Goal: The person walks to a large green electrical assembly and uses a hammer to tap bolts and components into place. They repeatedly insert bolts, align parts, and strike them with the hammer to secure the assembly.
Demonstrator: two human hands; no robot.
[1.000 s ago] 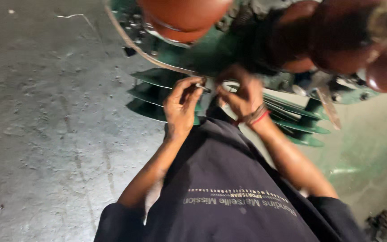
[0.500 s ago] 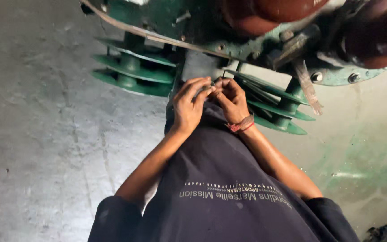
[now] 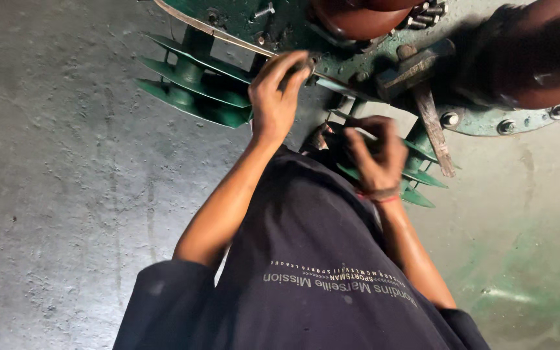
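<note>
My left hand [image 3: 277, 97] reaches up to the rim of a green metal machine plate [image 3: 280, 26], with thumb and fingertips pinched on a small dark part [image 3: 307, 63] at the plate's edge. Lower and to the right is my right hand [image 3: 374, 152], which wears a red wristband. Its fingers curl around a small dark piece [image 3: 319, 139] in front of a green finned insulator [image 3: 422, 175]. What that piece is cannot be made out. My dark shirt [image 3: 319, 259] fills the bottom of the view.
A second green finned insulator [image 3: 192, 91] hangs left of my left hand. Brown rounded parts [image 3: 358, 16] and a large dark brown one [image 3: 526, 58] sit on the plate, along with bolts [image 3: 448, 118] and a rusty bar [image 3: 432, 126]. Grey concrete floor [image 3: 59, 181] lies all around.
The hands were together over one small piece. My left hand has since lifted away to the plate's rim, while my right hand stays low. The view has shifted closer to the machine.
</note>
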